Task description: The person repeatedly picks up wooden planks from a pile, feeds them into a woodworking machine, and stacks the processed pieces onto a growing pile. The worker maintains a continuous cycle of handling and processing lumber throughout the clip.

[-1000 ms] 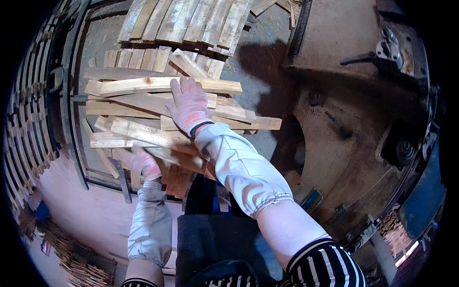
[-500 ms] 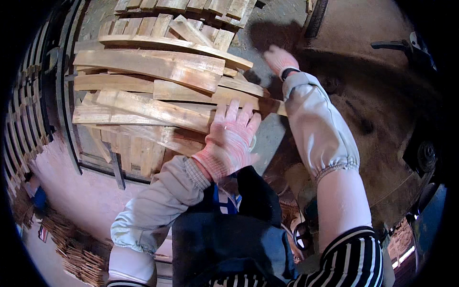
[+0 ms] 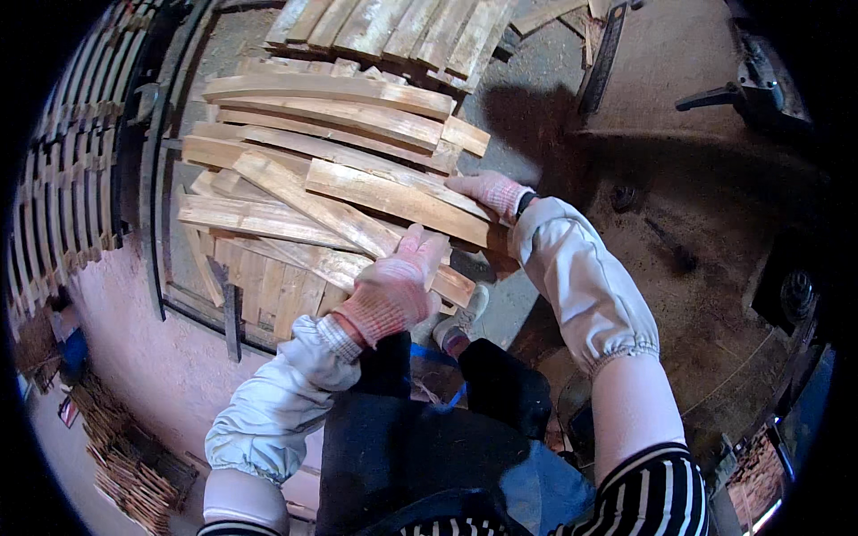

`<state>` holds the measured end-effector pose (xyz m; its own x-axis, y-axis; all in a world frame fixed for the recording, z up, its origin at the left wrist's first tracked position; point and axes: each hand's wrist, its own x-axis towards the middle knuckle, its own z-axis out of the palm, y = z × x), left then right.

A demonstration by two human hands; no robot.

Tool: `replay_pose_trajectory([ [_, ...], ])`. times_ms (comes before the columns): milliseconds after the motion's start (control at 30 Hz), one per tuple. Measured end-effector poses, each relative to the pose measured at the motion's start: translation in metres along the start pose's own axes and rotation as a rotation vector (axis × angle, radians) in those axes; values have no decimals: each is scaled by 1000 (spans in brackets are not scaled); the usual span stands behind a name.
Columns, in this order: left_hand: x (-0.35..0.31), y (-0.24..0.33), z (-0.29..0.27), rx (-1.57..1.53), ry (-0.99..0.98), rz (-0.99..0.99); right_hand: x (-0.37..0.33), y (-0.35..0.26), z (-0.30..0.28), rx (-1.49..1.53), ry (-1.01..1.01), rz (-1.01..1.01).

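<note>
Curved wooden planks lie in an untidy stack in front of me, mostly running left to right. My left hand (image 3: 400,281), in a pink and white knit glove, rests palm down over the near right ends, beside a slanted plank (image 3: 308,201). Its fingers are stretched out. At the right end of a long plank (image 3: 357,163), my right hand (image 3: 489,193), gloved alike, has its fingers closed over the wood; its thumb is hidden. A wide, pale plank (image 3: 398,198) lies between the two hands.
More boards (image 3: 393,36) lie side by side beyond the stack. A dark metal rail (image 3: 159,196) runs along the left. On the right is a brown, dusty machine surface (image 3: 661,188) with a black lever (image 3: 710,96). My shoe (image 3: 469,308) shows below the stack.
My right hand has come left and down from open air to the plank's end. My left hand sits lower and further left. Planks lie differently, and the view has shifted.
</note>
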<state>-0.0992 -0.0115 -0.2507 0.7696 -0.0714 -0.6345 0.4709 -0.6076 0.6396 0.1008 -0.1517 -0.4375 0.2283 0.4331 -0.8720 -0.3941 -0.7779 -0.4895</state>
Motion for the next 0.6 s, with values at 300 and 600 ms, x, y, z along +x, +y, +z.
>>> replay_pose_trajectory([
  [300,-144,-24,-38,-439,87,19,-161,-68,84,224,-148,-10],
  [600,-279,6,52,-1280,251,-104,-243,-41,175,439,-99,-143],
])
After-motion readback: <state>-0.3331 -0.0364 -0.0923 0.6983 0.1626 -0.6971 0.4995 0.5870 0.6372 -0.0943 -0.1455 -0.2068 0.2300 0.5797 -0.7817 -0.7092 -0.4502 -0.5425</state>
